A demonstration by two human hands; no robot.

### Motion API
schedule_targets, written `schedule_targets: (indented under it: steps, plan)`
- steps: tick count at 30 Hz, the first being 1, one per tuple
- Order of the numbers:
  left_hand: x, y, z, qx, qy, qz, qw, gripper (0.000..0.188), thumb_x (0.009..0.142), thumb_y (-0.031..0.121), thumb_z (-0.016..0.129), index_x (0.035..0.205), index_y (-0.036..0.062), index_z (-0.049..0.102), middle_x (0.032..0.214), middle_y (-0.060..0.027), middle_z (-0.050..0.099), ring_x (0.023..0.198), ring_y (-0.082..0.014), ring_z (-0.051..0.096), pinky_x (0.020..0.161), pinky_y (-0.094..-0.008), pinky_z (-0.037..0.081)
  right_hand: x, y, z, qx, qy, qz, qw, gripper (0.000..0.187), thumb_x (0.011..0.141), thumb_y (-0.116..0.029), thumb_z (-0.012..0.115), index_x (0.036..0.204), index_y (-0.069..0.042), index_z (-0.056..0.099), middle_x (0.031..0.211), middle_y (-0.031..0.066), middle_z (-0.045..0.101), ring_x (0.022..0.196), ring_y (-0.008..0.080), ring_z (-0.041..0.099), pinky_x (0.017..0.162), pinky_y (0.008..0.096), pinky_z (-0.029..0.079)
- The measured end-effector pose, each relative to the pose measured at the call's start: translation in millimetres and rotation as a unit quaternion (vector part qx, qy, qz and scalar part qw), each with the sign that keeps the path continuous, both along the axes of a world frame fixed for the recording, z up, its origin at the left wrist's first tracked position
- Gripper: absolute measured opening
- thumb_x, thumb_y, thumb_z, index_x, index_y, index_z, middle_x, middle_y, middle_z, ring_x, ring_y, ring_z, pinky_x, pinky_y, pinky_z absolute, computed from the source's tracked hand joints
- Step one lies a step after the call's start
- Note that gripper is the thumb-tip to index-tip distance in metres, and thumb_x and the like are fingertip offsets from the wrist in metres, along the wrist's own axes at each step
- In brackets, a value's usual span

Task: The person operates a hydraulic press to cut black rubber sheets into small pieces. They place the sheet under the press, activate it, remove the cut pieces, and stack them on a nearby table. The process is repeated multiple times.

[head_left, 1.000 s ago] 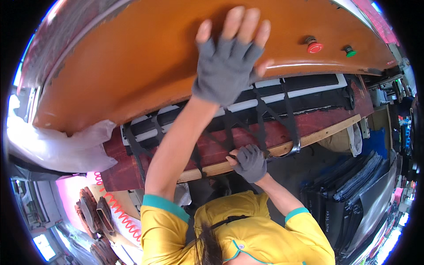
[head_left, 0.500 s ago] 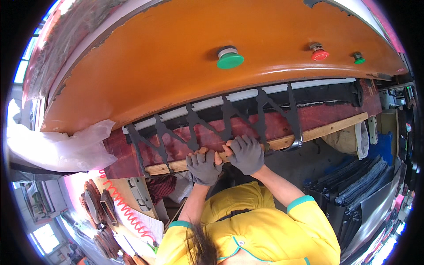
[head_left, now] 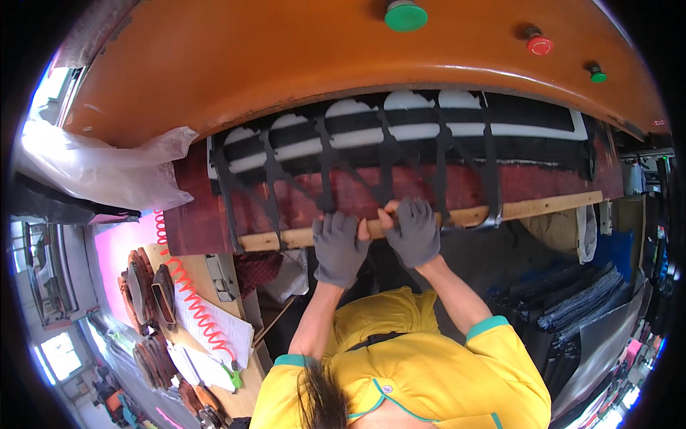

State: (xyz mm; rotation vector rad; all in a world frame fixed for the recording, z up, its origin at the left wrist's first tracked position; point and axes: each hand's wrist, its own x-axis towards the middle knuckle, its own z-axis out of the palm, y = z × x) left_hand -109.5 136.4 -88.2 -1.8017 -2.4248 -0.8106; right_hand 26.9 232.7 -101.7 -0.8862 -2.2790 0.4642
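Note:
A wooden strip (head_left: 282, 239) runs along the near edge of a dark red board (head_left: 189, 207). My left hand (head_left: 339, 249), in a grey glove with bare fingertips, is closed over this strip near its middle. Just to its right, my right hand (head_left: 413, 232), gloved alike, also grips the strip. On the board lies a black sheet with cut-out gaps (head_left: 325, 161), its narrow branching bands reaching toward me and some hanging over the wood. White pieces (head_left: 351, 134) show through the gaps farther back. The board's far part is hidden beneath an orange machine panel (head_left: 286, 64).
The panel carries a green button (head_left: 406, 16), a red button (head_left: 539, 44) and a smaller green button (head_left: 597, 74). Clear plastic film (head_left: 107, 168) bulges at left. A red coiled hose (head_left: 196, 307) crosses papers on a side table. Stacked black sheets (head_left: 579, 300) stand at right.
The board shows farther out from under the orange panel, exposing more of the black sheet and the white pieces. Both hands keep their hold on the strip. The view has shifted too.

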Motion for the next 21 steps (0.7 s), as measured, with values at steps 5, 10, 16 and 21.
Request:
schedule_targets:
  steps: [5, 10, 16, 21]
  plan:
    - [16.8, -25.2, 17.5, 0.032, -0.085, 0.007, 0.996, 0.018, 0.080, 0.018, 0.073, 0.083, 0.0066, 0.059, 0.083, -0.0116, 0.055, 0.080, -0.0330, 0.054, 0.079, -0.0452, 0.041, 24.3, -30.5, 19.2, -0.005, 0.091, 0.032, 0.995, 0.024, 0.078, -0.015, 0.073, 0.096, -0.011, 0.058, 0.091, 0.0097, 0.057, 0.079, 0.0319, 0.057, 0.075, 0.0423, 0.046]
    - [-6.8, 24.5, 22.7, 0.117, -0.049, 0.129, 0.983, 0.065, 0.075, 0.022, 0.078, 0.128, 0.0002, 0.048, 0.121, -0.0156, 0.055, 0.115, -0.0385, 0.053, 0.104, -0.0512, 0.036, -31.9, 22.5, 45.1, 0.048, 0.077, 0.008, 0.996, 0.048, 0.073, -0.019, 0.079, 0.113, -0.008, 0.055, 0.123, 0.0185, 0.050, 0.101, 0.0374, 0.053, 0.086, 0.0450, 0.045]
    - [-28.9, 42.1, 12.4, 0.106, -0.033, 0.135, 0.985, 0.103, 0.057, 0.035, 0.087, 0.140, -0.0010, 0.036, 0.137, -0.0174, 0.047, 0.129, -0.0357, 0.041, 0.110, -0.0525, 0.023, -95.6, 70.8, 63.9, -0.023, -0.073, 0.066, 0.995, 0.092, 0.053, -0.033, 0.086, 0.132, -0.007, 0.046, 0.139, 0.0232, 0.040, 0.119, 0.0436, 0.046, 0.100, 0.0463, 0.042]
    - [-7.1, 5.6, 12.3, 0.052, -0.075, 0.140, 0.986, 0.095, 0.058, 0.028, 0.085, 0.138, 0.0036, 0.040, 0.139, -0.0122, 0.049, 0.131, -0.0330, 0.042, 0.108, -0.0498, 0.025, -74.8, 34.9, 62.5, -0.083, -0.022, 0.080, 0.993, 0.085, 0.049, -0.025, 0.082, 0.126, -0.010, 0.050, 0.137, 0.0224, 0.042, 0.119, 0.0418, 0.048, 0.099, 0.0460, 0.042]
